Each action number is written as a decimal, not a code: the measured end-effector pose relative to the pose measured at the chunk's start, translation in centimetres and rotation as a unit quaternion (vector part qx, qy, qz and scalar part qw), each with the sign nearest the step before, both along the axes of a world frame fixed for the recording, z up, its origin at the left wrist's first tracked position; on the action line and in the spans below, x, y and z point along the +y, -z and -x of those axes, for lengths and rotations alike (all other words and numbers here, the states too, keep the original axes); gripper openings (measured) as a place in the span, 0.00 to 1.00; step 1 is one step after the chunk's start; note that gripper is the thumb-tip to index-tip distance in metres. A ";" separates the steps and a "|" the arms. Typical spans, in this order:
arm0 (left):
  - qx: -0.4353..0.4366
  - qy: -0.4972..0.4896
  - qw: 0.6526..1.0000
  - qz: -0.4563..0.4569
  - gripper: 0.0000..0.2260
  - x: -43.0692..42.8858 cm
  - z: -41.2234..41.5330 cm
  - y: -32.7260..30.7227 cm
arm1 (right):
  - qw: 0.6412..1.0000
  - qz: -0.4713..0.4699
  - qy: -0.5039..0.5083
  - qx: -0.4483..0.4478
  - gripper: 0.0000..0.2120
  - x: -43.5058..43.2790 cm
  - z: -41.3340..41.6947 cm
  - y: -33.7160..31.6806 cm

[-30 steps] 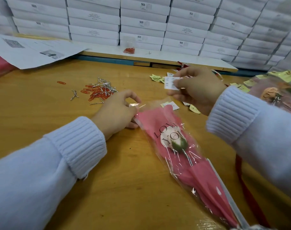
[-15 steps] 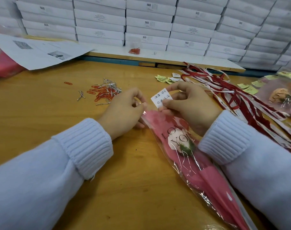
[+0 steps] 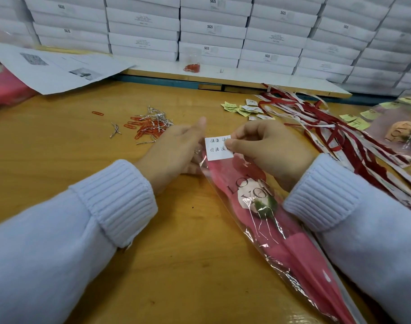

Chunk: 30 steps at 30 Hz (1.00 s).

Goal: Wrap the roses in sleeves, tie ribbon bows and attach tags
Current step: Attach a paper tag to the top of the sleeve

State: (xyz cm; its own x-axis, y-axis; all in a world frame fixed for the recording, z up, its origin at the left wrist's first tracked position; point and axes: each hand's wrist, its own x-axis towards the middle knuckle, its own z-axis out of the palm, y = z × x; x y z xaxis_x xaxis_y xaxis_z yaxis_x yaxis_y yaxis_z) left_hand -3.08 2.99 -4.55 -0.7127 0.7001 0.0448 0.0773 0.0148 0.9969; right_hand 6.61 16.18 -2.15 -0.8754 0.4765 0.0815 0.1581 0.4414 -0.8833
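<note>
A rose in a clear and pink sleeve (image 3: 291,251) printed "LOVE YOU" lies diagonally on the wooden table (image 3: 59,160), its open top pointing away from me. My right hand (image 3: 267,148) pinches a small white tag (image 3: 219,148) with handwriting and holds it at the sleeve's top edge. My left hand (image 3: 176,150) grips the left corner of the sleeve's mouth, thumb raised. A bundle of red and white ribbons (image 3: 335,134) lies to the right, with loose yellow and white tags (image 3: 244,108) behind the hands.
Red paper clips and silver twist ties (image 3: 150,126) lie scattered left of the hands. Printed paper sheets (image 3: 59,69) lie at the back left. Stacked white boxes (image 3: 211,31) fill the back. Finished wrapped roses (image 3: 401,132) lie at the far right.
My right hand brought the white tag from above the table's far side down to the sleeve's mouth. My left hand kept its hold on the sleeve's corner.
</note>
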 end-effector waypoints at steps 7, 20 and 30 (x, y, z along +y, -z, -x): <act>0.102 -0.004 0.995 0.020 0.04 -0.2 -0.5 0.0 | 0.996 -0.092 -0.008 0.021 0.03 0.3 0.1 0.2; 0.239 0.000 0.969 0.059 0.09 -0.5 -0.8 -0.5 | 0.982 -0.169 -0.052 0.061 0.02 1.3 -0.1 -0.5; 0.283 0.000 0.958 0.045 0.09 -0.5 -0.9 -0.6 | 0.972 -0.214 -0.074 0.054 0.05 1.4 0.0 -0.6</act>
State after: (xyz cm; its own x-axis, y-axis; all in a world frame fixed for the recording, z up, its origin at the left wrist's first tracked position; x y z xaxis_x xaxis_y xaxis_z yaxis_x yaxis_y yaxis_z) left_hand -2.15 2.47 -3.93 -0.5921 0.7190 0.3640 0.6057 0.0991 0.7895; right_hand 6.61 17.61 -1.59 -0.9074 0.2480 0.3394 -0.0180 0.7837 -0.6209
